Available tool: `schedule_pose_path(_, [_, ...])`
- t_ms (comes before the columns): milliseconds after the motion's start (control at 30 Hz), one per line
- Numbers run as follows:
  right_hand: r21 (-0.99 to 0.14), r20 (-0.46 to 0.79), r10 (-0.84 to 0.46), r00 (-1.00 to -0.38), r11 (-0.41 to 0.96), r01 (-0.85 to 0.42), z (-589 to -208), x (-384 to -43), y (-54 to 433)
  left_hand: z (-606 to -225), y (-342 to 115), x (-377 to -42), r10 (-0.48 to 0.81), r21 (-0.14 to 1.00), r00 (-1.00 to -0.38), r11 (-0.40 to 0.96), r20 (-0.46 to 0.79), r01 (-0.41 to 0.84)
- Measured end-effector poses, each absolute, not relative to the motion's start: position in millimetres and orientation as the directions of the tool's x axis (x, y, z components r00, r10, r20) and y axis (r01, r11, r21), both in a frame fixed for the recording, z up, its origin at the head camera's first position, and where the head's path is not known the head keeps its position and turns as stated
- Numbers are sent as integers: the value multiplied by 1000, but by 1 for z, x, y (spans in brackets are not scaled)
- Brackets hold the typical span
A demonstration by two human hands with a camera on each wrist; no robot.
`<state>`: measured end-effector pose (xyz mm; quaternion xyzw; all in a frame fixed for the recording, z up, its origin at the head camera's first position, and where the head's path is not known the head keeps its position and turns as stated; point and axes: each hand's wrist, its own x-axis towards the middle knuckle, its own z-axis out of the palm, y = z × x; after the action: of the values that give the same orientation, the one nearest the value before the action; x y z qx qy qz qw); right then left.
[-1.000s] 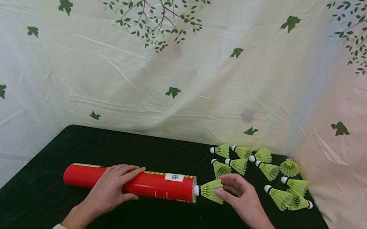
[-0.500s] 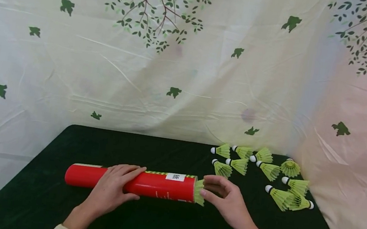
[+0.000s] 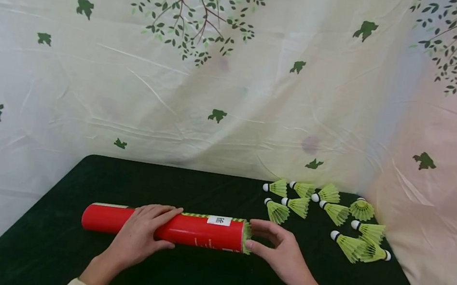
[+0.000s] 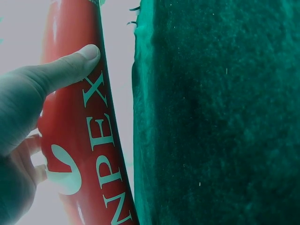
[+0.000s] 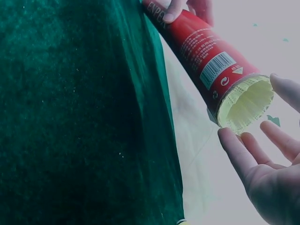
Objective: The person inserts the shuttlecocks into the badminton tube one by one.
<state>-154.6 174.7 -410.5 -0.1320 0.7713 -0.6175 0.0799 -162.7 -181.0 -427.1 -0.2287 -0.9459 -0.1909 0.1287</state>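
A red shuttlecock tube [image 3: 203, 231] lies sideways across the dark green cloth, its mouth to the right. My left hand [image 3: 141, 232] grips it around the middle, and in the left wrist view the thumb [image 4: 77, 65] lies along its printed side. A yellow shuttlecock [image 3: 247, 237] sits inside the mouth, with just its skirt edge showing. In the right wrist view, that shuttlecock's open skirt [image 5: 246, 105] fills the mouth. My right hand [image 3: 283, 255] is at this end, spread fingertips touching the rim, its fingers not closed around anything.
Several yellow shuttlecocks [image 3: 334, 213] with white heads lie loosely at the back right of the green-covered table [image 3: 209, 281]. A few overlap near the right edge. A pale curtain [image 3: 261, 93] with leaf prints hangs behind the table.
The shuttlecock has slid leftward into the tube, from sticking out to only its skirt edge showing. My right hand has moved left with it. My left hand has stayed on the tube.
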Motion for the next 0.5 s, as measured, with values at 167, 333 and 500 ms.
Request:
schedule_pose_path(167, [-978,52,-319,-946,174,-112,-412,-154,172,-427,-181,-163,385,302,-860,821,334,485])
schedule_pose_path(333, [-985,40,-307,-951,147,-88,-412,-153,169,-428,-182,-162,386,304,-860,820,333,485])
schedule_pose_path(500, [-994,23,-295,-955,99,-55,-413,-153,166,-427,-182,-161,386,307,-859,817,336,487])
